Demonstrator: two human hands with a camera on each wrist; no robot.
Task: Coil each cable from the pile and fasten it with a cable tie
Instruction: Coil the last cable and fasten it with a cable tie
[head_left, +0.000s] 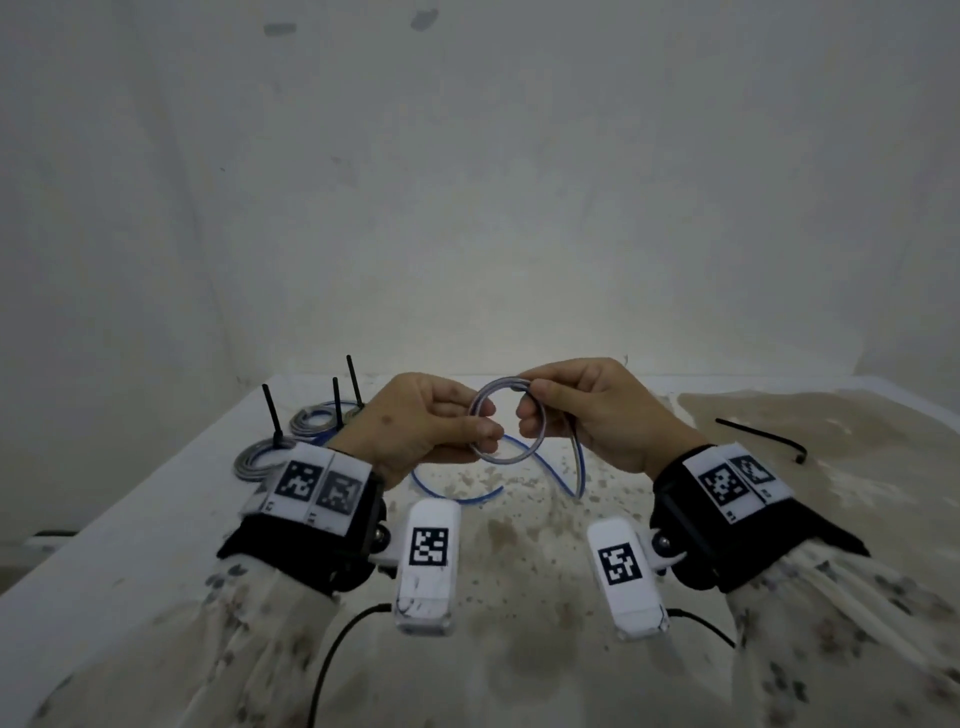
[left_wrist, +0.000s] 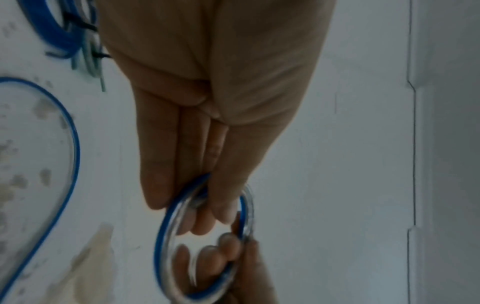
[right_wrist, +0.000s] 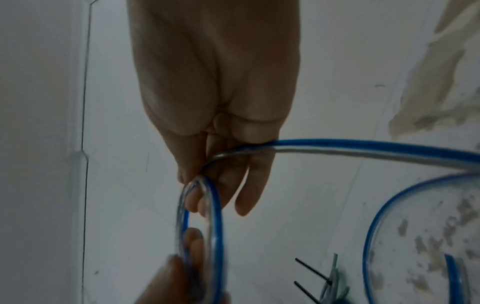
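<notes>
Holding the coil (head_left: 506, 423) upright between us, our left hand (head_left: 423, 423) pinching its lower rim and our right hand (head_left: 587, 410) gripping its top, we judge the loose tail (head_left: 574, 467), trailing from the right hand down to the surface (head_left: 519, 545), gets wound next.

Cable (head_left: 506, 423): blue and clear, partly wound into a small round coil held above the table, loose tail trailing onto it.
Tied coils (head_left: 311, 418): three, far left.
Loose cable tie (head_left: 761, 435): black, far right.

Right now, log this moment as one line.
step: coiling | left hand: pinches blue-and-clear cable loop | right hand: grips loop | loose black cable tie: on table
</notes>
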